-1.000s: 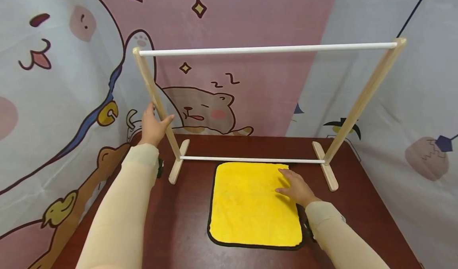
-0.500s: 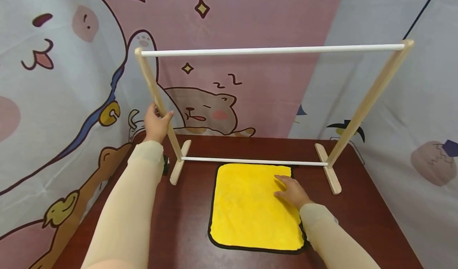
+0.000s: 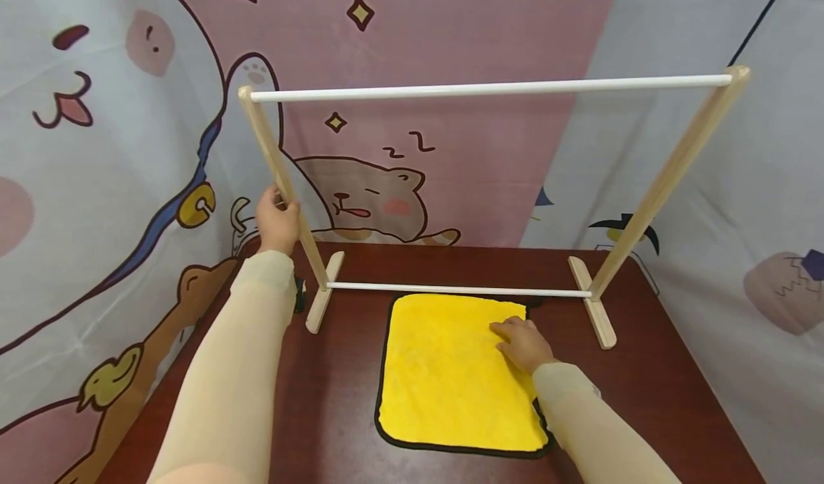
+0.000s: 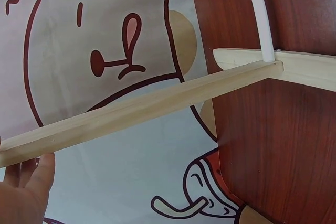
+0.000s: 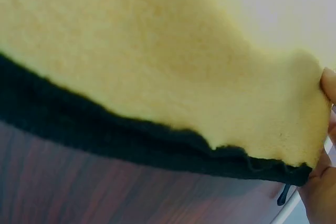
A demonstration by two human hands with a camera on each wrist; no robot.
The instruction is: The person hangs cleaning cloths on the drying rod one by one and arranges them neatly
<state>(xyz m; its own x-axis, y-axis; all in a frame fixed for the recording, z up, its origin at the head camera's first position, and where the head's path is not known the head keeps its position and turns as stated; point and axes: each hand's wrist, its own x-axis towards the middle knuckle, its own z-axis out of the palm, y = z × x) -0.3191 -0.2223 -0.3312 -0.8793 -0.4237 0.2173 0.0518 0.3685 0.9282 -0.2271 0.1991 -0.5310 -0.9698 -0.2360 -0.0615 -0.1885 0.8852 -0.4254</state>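
A wooden rack with a white top rod [image 3: 450,91] and a white lower rod [image 3: 450,290] stands on the table. My left hand [image 3: 278,221] grips its left post [image 4: 147,106] partway up, with the thumb on the near side. In front of the rack a square yellow towel [image 3: 444,369] with a black border lies spread. My right hand [image 3: 524,344] is at its right side near the far corner, with bent fingers. In the right wrist view the towel [image 5: 157,66] wrinkles up at the fingertips, which pinch it; much of that hand is out of view.
The dark red-brown table [image 3: 322,412] meets a cartoon-printed cloth backdrop [image 3: 450,33] at the back and sides. The rack's wooden feet [image 3: 592,305] rest at the table's rear. Its right post [image 3: 669,180] leans outward in the head view.
My right hand has moved slightly left on the towel, and its fingers have drawn closer together. The towel's far right corner now dips a little. My left thumb has closed in on the post.
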